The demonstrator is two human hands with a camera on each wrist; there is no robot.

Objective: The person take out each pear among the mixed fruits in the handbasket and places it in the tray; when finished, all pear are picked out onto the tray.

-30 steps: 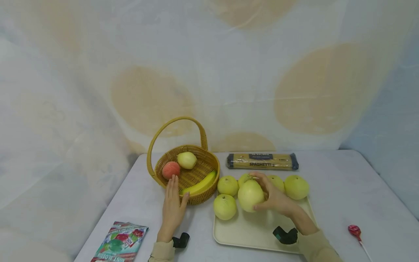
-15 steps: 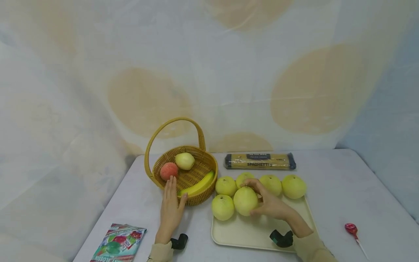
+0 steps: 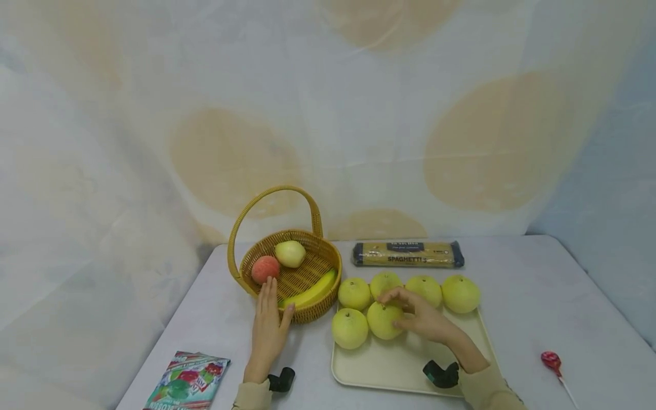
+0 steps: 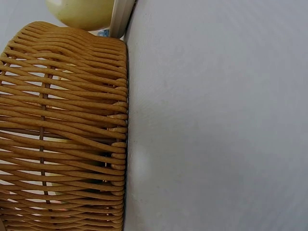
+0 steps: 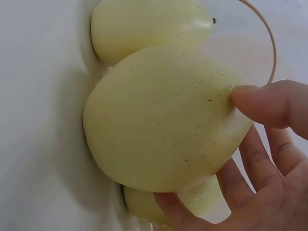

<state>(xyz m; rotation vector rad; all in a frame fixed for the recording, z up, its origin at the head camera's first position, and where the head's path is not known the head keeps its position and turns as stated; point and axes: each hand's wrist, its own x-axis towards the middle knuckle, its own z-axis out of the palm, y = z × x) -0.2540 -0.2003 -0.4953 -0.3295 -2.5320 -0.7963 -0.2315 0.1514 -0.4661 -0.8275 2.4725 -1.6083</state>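
My right hand [image 3: 422, 319] has its thumb [image 5: 264, 103] and fingers around a pale yellow-green pomelo [image 5: 163, 125]. This pomelo sits on the cream tray [image 3: 384, 367], at the right of another pomelo [image 3: 350, 329] in the front row. Behind them a row of several pomelos [image 3: 460, 294] lines the tray's back edge. My left hand [image 3: 268, 333] lies flat with straight fingers against the near rim of the wicker basket [image 3: 335, 253]. In the left wrist view the basket's woven side [image 4: 62, 130] fills the left, and the left hand is out of sight.
Inside the basket are a peach [image 3: 265, 269], a pale yellow fruit [image 3: 290, 253] and a banana [image 3: 312, 290]. A spaghetti pack [image 3: 407, 254] lies behind the tray. At the front left is a candy bag [image 3: 189, 381]; on the right, a red lollipop [image 3: 551, 360].
The right hand has lowered the pomelo onto the tray beside the front-left one, and its fingers now sit higher around the top. The left hand stays at the basket rim.
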